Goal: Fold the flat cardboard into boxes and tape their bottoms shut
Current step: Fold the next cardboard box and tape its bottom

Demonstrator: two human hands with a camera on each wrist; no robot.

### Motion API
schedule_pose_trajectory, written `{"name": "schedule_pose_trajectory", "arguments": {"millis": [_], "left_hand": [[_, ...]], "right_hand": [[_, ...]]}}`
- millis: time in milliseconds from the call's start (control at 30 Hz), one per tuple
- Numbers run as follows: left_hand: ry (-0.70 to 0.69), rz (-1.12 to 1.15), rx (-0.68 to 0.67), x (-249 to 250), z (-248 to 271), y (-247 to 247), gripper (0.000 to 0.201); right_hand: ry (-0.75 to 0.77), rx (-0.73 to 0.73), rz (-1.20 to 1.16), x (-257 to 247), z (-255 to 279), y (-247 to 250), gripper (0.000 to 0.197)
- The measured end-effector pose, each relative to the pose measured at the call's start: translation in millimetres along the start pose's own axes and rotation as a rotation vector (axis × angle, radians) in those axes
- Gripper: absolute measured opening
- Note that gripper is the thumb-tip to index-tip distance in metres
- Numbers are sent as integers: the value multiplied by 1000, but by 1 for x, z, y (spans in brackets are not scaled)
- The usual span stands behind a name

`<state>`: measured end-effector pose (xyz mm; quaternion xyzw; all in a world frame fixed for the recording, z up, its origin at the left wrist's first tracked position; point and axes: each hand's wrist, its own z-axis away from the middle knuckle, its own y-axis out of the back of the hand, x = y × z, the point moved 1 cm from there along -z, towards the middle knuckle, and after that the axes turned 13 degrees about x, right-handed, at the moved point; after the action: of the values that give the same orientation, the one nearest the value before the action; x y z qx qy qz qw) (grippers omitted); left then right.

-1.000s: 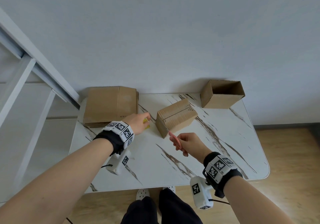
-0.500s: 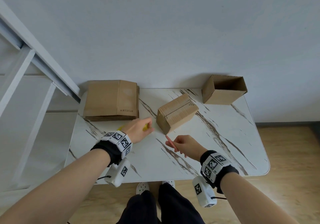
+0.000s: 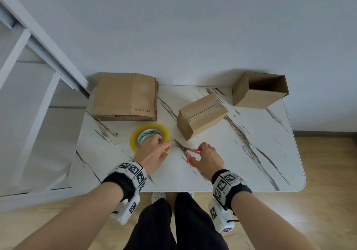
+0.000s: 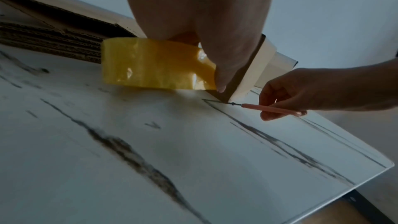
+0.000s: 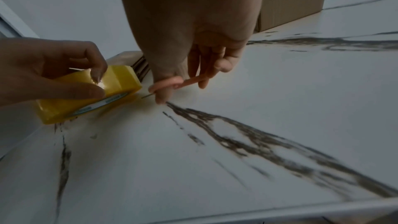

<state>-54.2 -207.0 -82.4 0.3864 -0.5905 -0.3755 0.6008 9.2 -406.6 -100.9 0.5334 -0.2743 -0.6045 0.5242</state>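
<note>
A yellow tape roll (image 3: 148,134) (image 4: 155,69) (image 5: 86,98) lies on the marble table (image 3: 251,153), and my left hand (image 3: 154,153) grips its near rim with fingers in the core. My right hand (image 3: 206,158) holds the pink-handled scissors (image 3: 185,150) (image 4: 271,109) (image 5: 181,83), which lie low on the table with the blades pointing at the roll. A folded box (image 3: 201,114), its flaps shut with a seam on top, stands just beyond the scissors. A stack of flat cardboard (image 3: 123,95) (image 4: 43,31) lies at the back left.
An open-topped folded box (image 3: 260,90) stands at the table's back right corner against the wall. A white frame (image 3: 38,56) runs along the left. The table's near edge (image 3: 193,189) is by my legs.
Both hands have drawn back toward me, away from the folded box. The tape roll now lies flat on the table under my left hand, and the scissors are down on the table.
</note>
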Motion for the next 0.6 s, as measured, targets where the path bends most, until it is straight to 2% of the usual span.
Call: {"name": "schedule_pose_trajectory", "arguments": {"millis": [100, 133, 200, 233, 300, 400, 467, 600], "left_hand": [[-3, -43, -24, 0, 0, -5, 20], [0, -56, -52, 1, 0, -5, 29], [7, -95, -135, 1, 0, -7, 60], [13, -129, -165, 0, 1, -7, 68], [18, -179, -177, 0, 4, -8, 57], [53, -187, -212, -5, 9, -13, 39], [69, -169, -241, -6, 9, -14, 37], [78, -144, -262, -5, 8, -14, 36]], "right_hand": [[56, 1, -9, 2, -2, -5, 30], [81, -3, -6, 1, -2, -5, 25], [114, -31, 7, 0, -2, -6, 19], [118, -41, 5, -1, -2, -7, 15], [88, -85, -31, -3, -3, -10, 9], [57, -153, -63, -3, -5, -14, 17], [76, -186, -23, -4, -3, -14, 8], [62, -186, -67, -3, 0, -14, 22]]}}
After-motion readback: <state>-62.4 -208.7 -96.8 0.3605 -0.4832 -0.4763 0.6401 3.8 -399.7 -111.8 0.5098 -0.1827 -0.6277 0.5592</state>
